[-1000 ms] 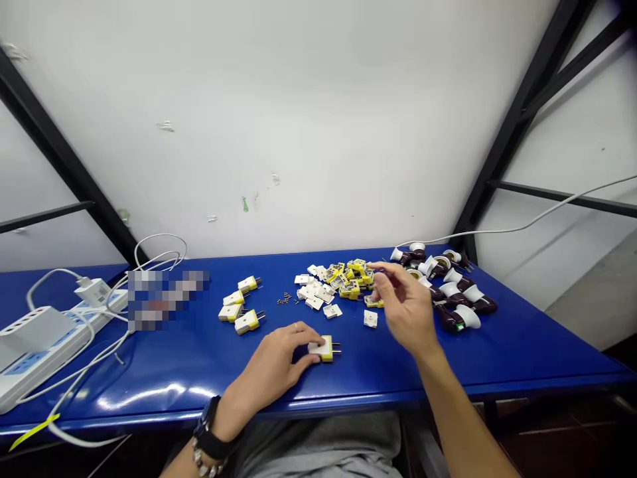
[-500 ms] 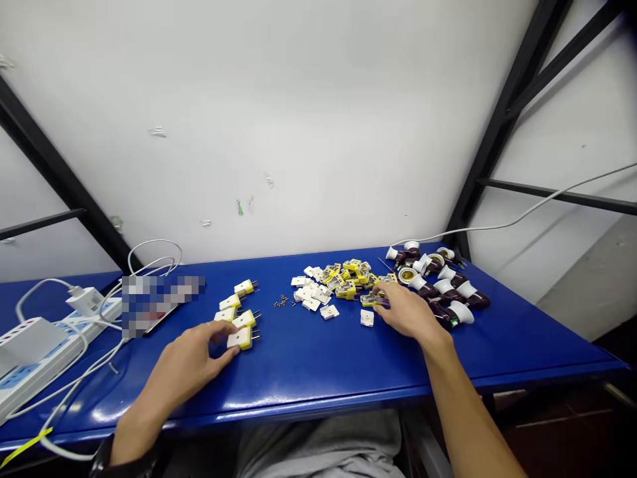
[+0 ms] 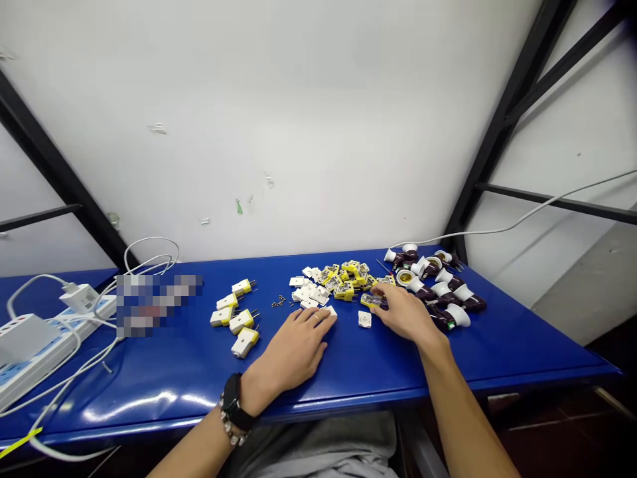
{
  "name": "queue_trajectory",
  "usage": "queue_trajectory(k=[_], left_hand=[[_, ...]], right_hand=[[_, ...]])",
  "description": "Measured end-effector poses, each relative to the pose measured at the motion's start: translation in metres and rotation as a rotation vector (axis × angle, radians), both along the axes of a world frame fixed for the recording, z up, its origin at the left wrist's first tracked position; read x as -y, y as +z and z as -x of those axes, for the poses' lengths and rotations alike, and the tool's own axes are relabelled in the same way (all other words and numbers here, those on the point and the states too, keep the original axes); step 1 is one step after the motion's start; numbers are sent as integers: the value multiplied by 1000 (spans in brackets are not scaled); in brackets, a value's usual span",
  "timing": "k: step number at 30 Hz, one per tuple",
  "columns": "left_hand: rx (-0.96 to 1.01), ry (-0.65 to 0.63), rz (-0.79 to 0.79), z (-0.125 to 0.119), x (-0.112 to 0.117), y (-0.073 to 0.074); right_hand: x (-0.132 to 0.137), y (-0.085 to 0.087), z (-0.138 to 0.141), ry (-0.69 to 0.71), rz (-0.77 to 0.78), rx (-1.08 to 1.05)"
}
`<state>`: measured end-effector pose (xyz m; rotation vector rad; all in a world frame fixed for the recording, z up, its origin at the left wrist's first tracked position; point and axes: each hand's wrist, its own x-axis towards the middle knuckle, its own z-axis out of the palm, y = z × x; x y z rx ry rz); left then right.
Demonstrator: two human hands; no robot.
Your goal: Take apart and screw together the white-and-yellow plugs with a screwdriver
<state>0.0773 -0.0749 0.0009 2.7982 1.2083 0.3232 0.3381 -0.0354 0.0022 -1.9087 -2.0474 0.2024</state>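
Observation:
My left hand [image 3: 297, 345] lies on the blue table [image 3: 348, 372], fingers stretched toward a white plug cover [image 3: 329, 310] at their tips. My right hand [image 3: 405, 312] reaches to the pile of yellow and white plug parts [image 3: 338, 282], its fingertips pinching a yellow piece [image 3: 373, 301]. A loose white cover [image 3: 364, 319] lies between the two hands. To the left sit several assembled yellow-and-white plugs [image 3: 236, 317]; the nearest one [image 3: 245, 342] lies apart from my left hand. Tiny screws [image 3: 279, 302] are scattered beside the pile.
Brown and white lamp sockets [image 3: 438, 285] are heaped at the right, a white cable [image 3: 522, 216] running off from them. A white power strip [image 3: 34, 345] with chargers and cords sits at far left. Black frame bars slant on both sides.
My left hand let go of a finished plug beside the group at left and moved right to the white covers. My right hand stayed at the pile, fingers closing on a yellow piece.

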Motion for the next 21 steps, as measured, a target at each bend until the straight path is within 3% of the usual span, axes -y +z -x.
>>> queue_trajectory(k=[3,5,9,13,17,21], left_hand=[[35,-2,35,-3,1,1],[85,16,89,2,5,1],[249,73,150,21,10,-5],[392,174,163,42,9,-9],[278,239,138,59,10,-11],[225,227,115,72,14,-12]], right_hand=[[3,8,4,-21,-105,-117],[7,14,11,50,-139,-217],[18,19,35,315,-39,-315],[27,14,61,462,52,-262],[30,8,75,498,136,-225],[30,8,76,479,160,-213]])
